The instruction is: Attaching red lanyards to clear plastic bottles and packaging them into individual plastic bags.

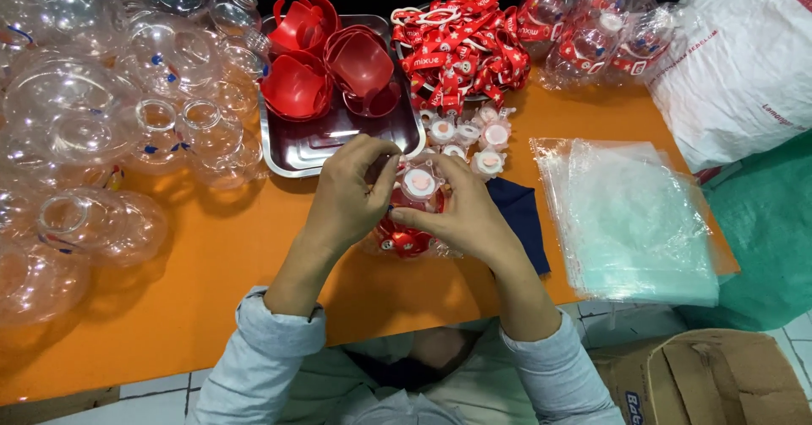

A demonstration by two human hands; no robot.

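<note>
Together, left hand (347, 195) and right hand (461, 218) clasp a clear bottle (417, 190); bare orange table (211, 290) nearby.

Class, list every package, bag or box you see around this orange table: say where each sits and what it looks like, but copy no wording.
Stack of clear plastic bags: flat, on the table's right side.
White sack: large, crinkled, red print, top right corner.
Bagged bottles: clear wrappers with red labels, at the table's back, right of centre.
Cardboard box: brown, open flaps, on the floor at bottom right.
Green sack: on the right edge, beside the table.
</note>
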